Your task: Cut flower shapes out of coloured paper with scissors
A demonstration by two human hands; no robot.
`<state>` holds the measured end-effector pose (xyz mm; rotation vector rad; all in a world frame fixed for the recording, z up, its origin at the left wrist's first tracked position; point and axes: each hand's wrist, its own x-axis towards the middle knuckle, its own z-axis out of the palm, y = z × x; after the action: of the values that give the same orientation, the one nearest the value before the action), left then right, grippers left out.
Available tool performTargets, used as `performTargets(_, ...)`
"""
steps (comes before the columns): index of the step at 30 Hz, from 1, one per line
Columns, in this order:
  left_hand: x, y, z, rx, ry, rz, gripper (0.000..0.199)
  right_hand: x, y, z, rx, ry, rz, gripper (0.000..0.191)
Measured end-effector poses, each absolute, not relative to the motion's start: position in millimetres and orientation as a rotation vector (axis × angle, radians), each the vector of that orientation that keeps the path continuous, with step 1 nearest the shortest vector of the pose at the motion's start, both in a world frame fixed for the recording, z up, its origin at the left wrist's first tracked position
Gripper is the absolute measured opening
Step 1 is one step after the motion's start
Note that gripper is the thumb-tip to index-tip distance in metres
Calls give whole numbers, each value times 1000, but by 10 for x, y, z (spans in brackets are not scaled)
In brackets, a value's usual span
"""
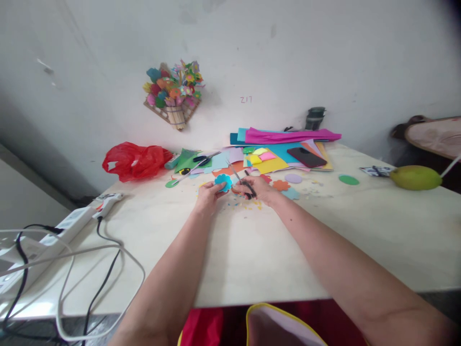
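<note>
Between its thumb and fingers my left hand [207, 196] pinches a bright blue paper flower [223, 182] with a scalloped edge. Just to the right, my right hand [260, 189] holds black-handled scissors [248, 190], their blades pointing up and left, away from me. The scissors are beside the blue flower, apart from it. Small yellow and blue paper scraps [258, 205] lie on the white table [252, 259] below the hands. An orange paper flower [281, 185] and a lilac disc [293, 179] rest right of my right hand.
Coloured sheets [273, 166], a dark phone [307, 157] and a second pair of scissors [206, 158] lie behind the hands. A red plastic bag [135, 161] sits back left, a power strip [72, 226] with cables at left, a green-yellow fruit-like object [415, 178] at right.
</note>
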<state>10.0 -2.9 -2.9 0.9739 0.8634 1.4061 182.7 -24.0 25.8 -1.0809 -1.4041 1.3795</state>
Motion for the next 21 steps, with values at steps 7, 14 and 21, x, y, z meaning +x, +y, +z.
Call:
performTargets(7,111,-48,-37,1069,910,1241,28,1875,-92,152,-942,-1299,1277,38)
performTargets(14,125,-55,-62,1150,875,1109,28,1881,-101,158,-857,-1346,1342,38)
performTargets(21,127,-79,-39,1220,901,994,27,1854,-96,137,-861,-1416,1342,39)
